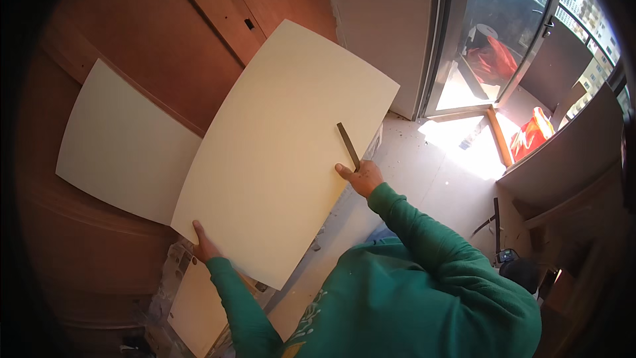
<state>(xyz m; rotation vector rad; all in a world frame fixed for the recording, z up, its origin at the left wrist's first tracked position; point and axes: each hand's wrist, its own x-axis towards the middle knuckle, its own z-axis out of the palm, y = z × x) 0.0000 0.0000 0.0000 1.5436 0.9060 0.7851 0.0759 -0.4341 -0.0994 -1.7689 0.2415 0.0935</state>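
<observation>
A large cream-white panel (pixel 285 152) lies slanted in front of me, tilted across the middle of the view. At its lower left edge, my left hand (pixel 205 244) grips it with the thumb on the face; the other fingers are hidden behind the edge. My right hand (pixel 361 178) is at the right edge, closed around a dark, narrow flat file (pixel 348 144) that points up over the panel's face. The right thumb rests on the panel, and the remaining fingers are partly hidden.
A second white panel (pixel 126 146) leans against brown wooden boards (pixel 146 40) on the left. Below my left arm lies a smaller pale board (pixel 197 308). A glass door (pixel 507 33) stands open to a balcony at the upper right, with an orange bag (pixel 532 136) near its sill.
</observation>
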